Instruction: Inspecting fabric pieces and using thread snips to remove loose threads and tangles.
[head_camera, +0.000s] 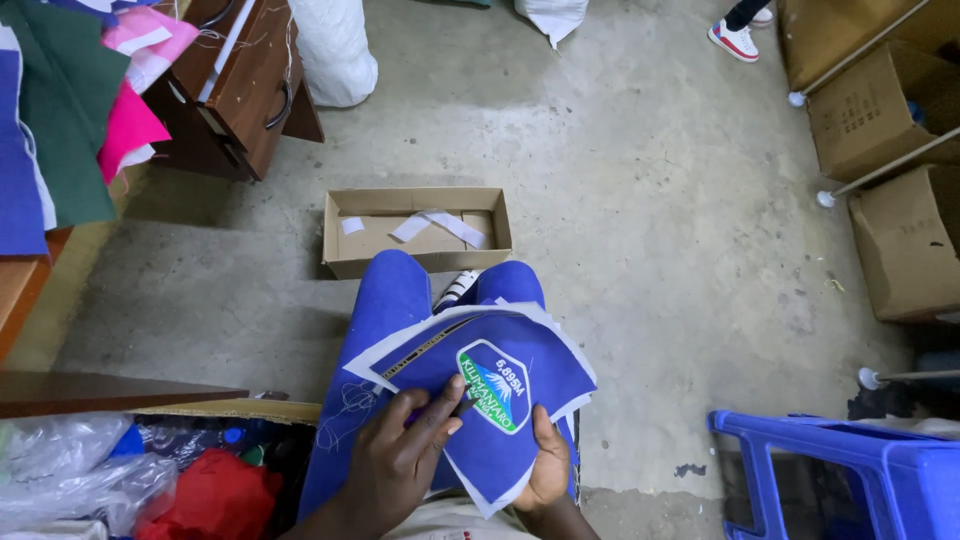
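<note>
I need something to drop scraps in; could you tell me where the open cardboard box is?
The cardboard box sits on the concrete floor just beyond the knees, right of the wooden drawers.

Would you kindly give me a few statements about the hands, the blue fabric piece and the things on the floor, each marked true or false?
1. The left hand presses on the blue fabric piece from above. True.
2. The right hand hangs free of the fabric. False: it grips the piece's lower edge.
3. The fabric piece carries a green-bordered shield emblem. True.
4. The open cardboard box on the floor is filled with red cloth. False: it shows only white strips on its bottom.
5. A blue plastic stool stands at the lower right. True.
6. The wooden drawer cabinet stands at the lower right. False: it is at the upper left.
</note>
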